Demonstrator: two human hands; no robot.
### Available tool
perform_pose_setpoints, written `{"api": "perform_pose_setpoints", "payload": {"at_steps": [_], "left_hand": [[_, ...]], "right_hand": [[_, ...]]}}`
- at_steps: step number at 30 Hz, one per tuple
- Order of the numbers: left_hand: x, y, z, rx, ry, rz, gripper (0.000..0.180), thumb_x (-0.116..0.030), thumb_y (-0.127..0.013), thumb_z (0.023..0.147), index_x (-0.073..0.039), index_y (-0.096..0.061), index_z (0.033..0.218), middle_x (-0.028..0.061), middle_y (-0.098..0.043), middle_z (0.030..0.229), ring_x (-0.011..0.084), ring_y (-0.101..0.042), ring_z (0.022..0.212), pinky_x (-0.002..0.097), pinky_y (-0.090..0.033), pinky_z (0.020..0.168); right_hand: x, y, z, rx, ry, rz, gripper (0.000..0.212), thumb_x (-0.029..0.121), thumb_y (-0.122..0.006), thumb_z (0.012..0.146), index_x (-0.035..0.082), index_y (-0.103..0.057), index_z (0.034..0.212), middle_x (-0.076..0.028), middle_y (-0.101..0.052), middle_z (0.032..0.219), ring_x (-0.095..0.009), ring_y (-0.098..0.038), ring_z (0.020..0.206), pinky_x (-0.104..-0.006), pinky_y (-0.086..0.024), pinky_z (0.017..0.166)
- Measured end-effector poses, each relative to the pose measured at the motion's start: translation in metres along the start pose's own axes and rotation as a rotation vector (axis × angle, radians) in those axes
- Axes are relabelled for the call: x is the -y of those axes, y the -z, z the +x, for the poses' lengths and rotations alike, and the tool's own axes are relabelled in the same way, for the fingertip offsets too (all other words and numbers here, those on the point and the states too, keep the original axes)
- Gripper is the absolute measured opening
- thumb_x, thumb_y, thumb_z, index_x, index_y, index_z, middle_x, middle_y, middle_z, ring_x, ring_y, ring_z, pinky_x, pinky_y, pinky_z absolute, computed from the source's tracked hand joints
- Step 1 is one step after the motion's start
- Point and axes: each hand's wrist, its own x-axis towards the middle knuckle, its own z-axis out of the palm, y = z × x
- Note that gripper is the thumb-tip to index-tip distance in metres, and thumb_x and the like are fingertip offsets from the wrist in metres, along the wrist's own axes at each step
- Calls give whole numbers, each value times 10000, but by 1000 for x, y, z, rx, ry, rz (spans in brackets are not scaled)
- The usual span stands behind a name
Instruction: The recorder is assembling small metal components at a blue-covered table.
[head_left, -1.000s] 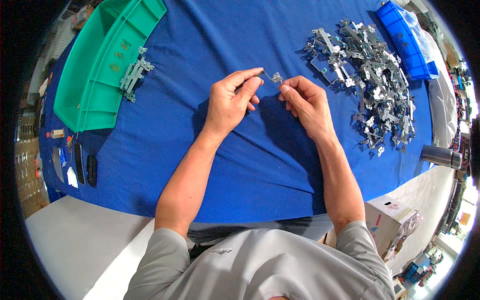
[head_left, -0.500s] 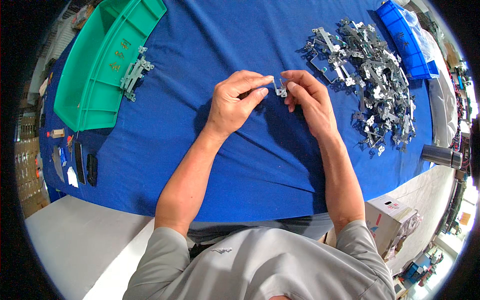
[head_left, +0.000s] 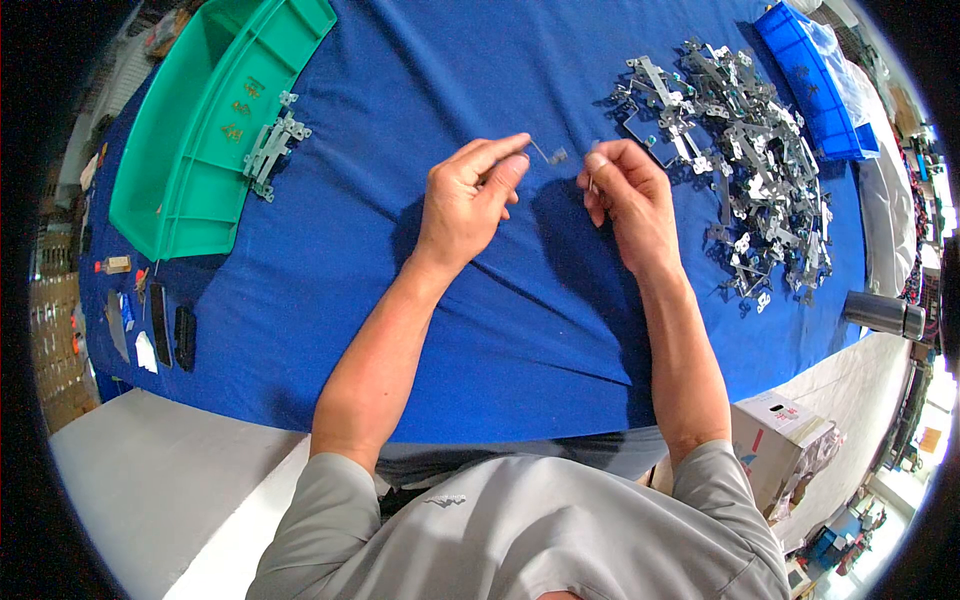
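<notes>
Over the middle of the blue cloth, my left hand [head_left: 465,205] has thumb and fingers closed on one end of a small, thin metal bracket [head_left: 557,157]. The bracket's other end sticks out to the right and is blurred. My right hand [head_left: 632,190], a short gap away from it, is closed in a pinch; a tiny light sliver shows at its fingertips, too small to name. A large heap of similar silvery metal brackets [head_left: 765,150] lies to the right. Several more brackets [head_left: 272,150] are gathered at the left against a green bin.
The green plastic bin [head_left: 200,215] at far left has small brass-coloured parts [head_left: 237,107] by its inner wall. A blue crate [head_left: 825,110] stands at back right. A metal flask [head_left: 885,313] lies at the right edge. Small tools and a black case [head_left: 184,338] lie at left.
My right hand has moved slightly right and down, away from the bracket, and its fingers have drawn in. The bracket now extends from my left fingertips alone.
</notes>
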Motion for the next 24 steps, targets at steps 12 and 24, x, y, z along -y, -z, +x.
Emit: {"api": "perform_pose_setpoints", "payload": {"at_steps": [12, 24], "left_hand": [[0, -1, -1, -40, 201, -183, 296, -191, -606, 983, -16, -650, 1217, 94, -704, 984, 75, -620, 666, 198, -512, 509], [-3, 1, 3, -35, -152, 6, 217, -29, -701, 839, -36, -741, 1053, 103, -712, 973, 176, -673, 898, 290, -528, 795]], "right_hand": [[2, -6, -5, 100, 10, -277, 207, 205, -607, 973, 6, -656, 1006, -29, -662, 787, -70, -561, 675, -232, -459, 591], [1, -4, -4, 86, 1, -385, 137, 145, -617, 953, 9, -632, 954, -13, -643, 772, -65, -548, 639, -237, -443, 546]]}}
